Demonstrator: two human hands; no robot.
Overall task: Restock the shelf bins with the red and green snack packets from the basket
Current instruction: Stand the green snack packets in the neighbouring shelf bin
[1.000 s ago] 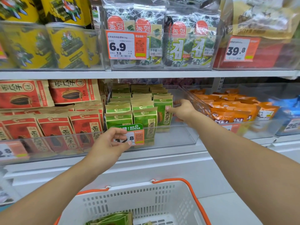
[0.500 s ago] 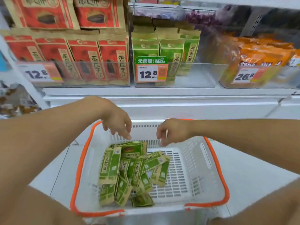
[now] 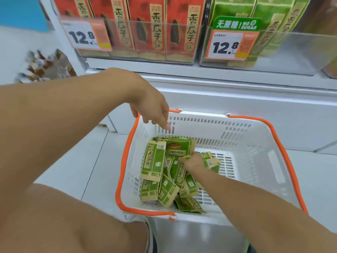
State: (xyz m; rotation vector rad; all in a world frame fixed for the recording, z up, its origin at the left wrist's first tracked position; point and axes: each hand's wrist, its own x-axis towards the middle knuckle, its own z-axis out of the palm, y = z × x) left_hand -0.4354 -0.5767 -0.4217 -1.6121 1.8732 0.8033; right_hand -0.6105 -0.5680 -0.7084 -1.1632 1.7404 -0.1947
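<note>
Fig.: restocking, mid-task. Shelf [image 3: 200, 70] carries two clear bins: red-packet bin [image 3: 145, 52], front row full w/ red sunflower-seed packets [image 3: 153, 31]; green-packet bin [image 3: 300, 57], green packets [image 3: 235, 10] at left, bare floor at right, so judged part-filled. White basket w/ orange rim [image 3: 273, 136] sits below, holding a loose pile of green packets [image 3: 155, 161]; no red ones visible in it. Left hand [image 3: 151, 106] hangs over basket's far-left corner, fingers loosely curled, holding nothing. Right hand [image 3: 193, 161] is down in pile, fingers closing on a packet. Remaining, by est.: approx. a dozen green packets to shelve.
</note>
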